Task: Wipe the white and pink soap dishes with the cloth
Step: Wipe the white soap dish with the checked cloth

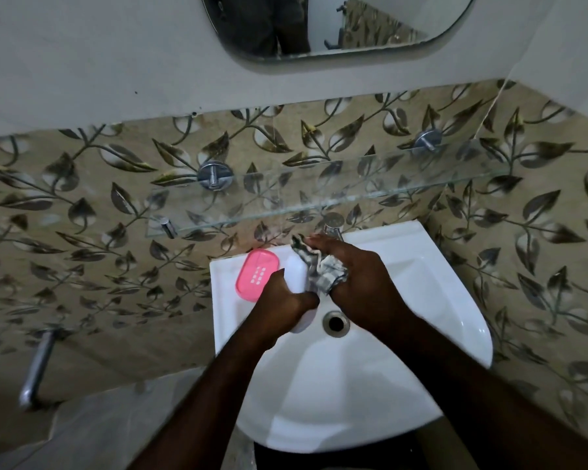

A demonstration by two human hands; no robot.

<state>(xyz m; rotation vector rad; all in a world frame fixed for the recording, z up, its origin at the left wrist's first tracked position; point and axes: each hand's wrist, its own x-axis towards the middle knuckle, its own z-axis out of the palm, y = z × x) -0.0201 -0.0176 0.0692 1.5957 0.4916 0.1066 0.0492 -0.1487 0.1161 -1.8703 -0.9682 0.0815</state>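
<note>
While left hand [279, 300] grip clamps white soap dish [297, 276] and right hand [357, 276] grip bunches checked cloth [323, 269] beside it, could slip into sink [421, 351] if squeezed wet.

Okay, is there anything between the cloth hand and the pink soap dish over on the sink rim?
Yes. The white soap dish, gripped by the left hand, sits between the right hand holding the cloth and the pink soap dish on the sink rim's back-left corner.
</note>
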